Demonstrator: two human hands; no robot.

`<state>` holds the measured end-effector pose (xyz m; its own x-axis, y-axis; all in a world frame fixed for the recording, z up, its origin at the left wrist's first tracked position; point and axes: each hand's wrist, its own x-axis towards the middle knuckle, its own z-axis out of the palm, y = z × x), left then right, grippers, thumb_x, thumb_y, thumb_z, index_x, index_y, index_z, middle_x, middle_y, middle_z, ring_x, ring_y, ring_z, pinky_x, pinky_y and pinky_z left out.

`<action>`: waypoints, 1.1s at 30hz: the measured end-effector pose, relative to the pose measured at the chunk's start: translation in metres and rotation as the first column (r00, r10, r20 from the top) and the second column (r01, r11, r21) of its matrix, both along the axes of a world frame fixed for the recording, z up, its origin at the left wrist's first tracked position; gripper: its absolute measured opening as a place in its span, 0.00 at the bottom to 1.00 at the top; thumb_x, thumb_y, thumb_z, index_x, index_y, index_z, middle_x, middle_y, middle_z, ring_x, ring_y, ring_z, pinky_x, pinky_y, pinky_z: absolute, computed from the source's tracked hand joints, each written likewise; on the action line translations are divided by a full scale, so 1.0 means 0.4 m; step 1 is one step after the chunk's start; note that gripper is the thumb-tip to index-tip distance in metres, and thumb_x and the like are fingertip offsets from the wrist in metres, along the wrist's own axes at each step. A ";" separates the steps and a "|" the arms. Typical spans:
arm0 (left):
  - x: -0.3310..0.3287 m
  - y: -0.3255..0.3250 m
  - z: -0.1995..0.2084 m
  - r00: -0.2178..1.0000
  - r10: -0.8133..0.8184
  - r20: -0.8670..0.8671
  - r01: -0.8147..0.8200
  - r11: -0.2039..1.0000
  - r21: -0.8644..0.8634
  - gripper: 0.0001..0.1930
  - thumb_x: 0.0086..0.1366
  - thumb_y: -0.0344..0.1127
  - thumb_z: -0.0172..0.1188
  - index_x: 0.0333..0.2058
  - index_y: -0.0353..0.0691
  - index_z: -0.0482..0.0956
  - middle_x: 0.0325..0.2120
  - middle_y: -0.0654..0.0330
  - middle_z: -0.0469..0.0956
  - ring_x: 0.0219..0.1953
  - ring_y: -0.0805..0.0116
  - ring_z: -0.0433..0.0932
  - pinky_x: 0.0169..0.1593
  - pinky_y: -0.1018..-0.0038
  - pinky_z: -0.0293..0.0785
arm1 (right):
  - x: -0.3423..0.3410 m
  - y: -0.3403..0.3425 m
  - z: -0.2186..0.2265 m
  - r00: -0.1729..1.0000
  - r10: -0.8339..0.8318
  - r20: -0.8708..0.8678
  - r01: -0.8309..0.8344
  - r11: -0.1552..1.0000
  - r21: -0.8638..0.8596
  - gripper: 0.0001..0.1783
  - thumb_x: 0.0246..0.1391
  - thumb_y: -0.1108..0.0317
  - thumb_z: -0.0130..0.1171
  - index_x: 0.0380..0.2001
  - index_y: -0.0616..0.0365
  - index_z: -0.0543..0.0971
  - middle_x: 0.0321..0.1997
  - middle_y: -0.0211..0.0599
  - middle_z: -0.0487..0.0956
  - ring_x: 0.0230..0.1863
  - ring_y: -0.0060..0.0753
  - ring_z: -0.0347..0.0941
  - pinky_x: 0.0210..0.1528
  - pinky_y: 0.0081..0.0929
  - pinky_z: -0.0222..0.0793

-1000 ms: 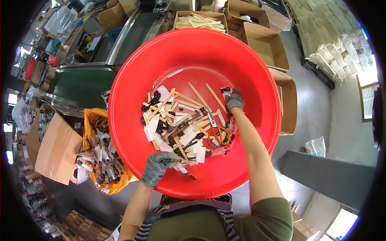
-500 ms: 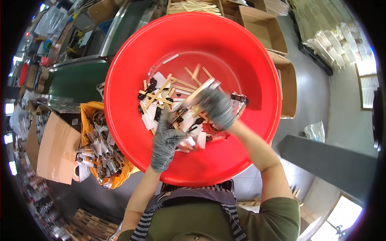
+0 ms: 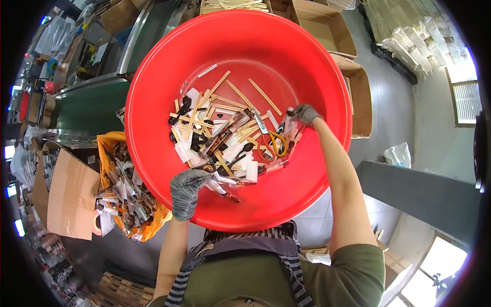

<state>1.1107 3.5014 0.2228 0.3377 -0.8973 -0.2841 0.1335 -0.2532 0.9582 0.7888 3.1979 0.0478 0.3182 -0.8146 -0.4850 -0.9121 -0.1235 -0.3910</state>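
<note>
Both hands wear grey knit gloves inside a big red basin (image 3: 240,43). My left hand (image 3: 188,192), low at the basin's left, pinches the end of a clear plastic packet (image 3: 225,192) with dark print. At the right of the pile, my right hand (image 3: 308,114) closes its fingers on the top of another clear packet (image 3: 289,128). Scissors (image 3: 277,145) with orange-yellow handles lie between the hands on the pile. Around them are wooden chopsticks (image 3: 265,96), black plastic spoons (image 3: 186,104), white paper pieces (image 3: 182,151) and a long dark-printed wrapper (image 3: 225,134).
An orange sack (image 3: 108,146) full of used-looking wrappers stands left of the basin, beside a cardboard flap (image 3: 71,194). Behind it runs a green conveyor (image 3: 92,108). Open cardboard boxes (image 3: 325,25) line the far right, and a grey beam (image 3: 409,187) juts in at right.
My right hand has moved right from the pile's middle to its right edge. My left hand has drawn back toward the near left rim with a packet. The scissors now show on the pile.
</note>
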 end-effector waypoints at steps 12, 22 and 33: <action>0.009 -0.007 -0.037 0.990 0.143 0.017 -0.143 0.985 0.098 0.08 0.53 0.28 0.59 0.32 0.33 0.77 0.26 0.62 0.77 0.27 0.78 0.73 0.33 0.83 0.70 | 0.333 0.330 0.618 0.668 0.524 0.528 0.065 0.666 -0.743 0.08 0.48 0.77 0.53 0.34 0.64 0.74 0.26 0.38 0.76 0.23 0.22 0.70 0.26 0.17 0.66; 0.093 -0.051 -0.182 0.697 0.450 -0.559 -0.375 0.893 0.250 0.12 0.52 0.18 0.53 0.37 0.33 0.75 0.29 0.58 0.77 0.30 0.71 0.76 0.35 0.79 0.75 | 0.329 0.661 0.384 0.454 0.721 0.523 -0.613 0.679 -0.404 0.14 0.45 0.63 0.56 0.33 0.60 0.72 0.34 0.43 0.75 0.34 0.44 0.74 0.31 0.36 0.71; 0.004 -0.060 -0.189 0.963 0.141 -0.228 -0.110 0.983 0.144 0.09 0.49 0.21 0.60 0.32 0.31 0.77 0.28 0.60 0.77 0.28 0.74 0.73 0.35 0.80 0.72 | 0.425 0.521 0.169 0.654 0.032 0.756 0.010 0.999 -0.051 0.26 0.37 0.75 0.63 0.43 0.56 0.66 0.29 0.31 0.70 0.25 0.21 0.63 0.29 0.18 0.65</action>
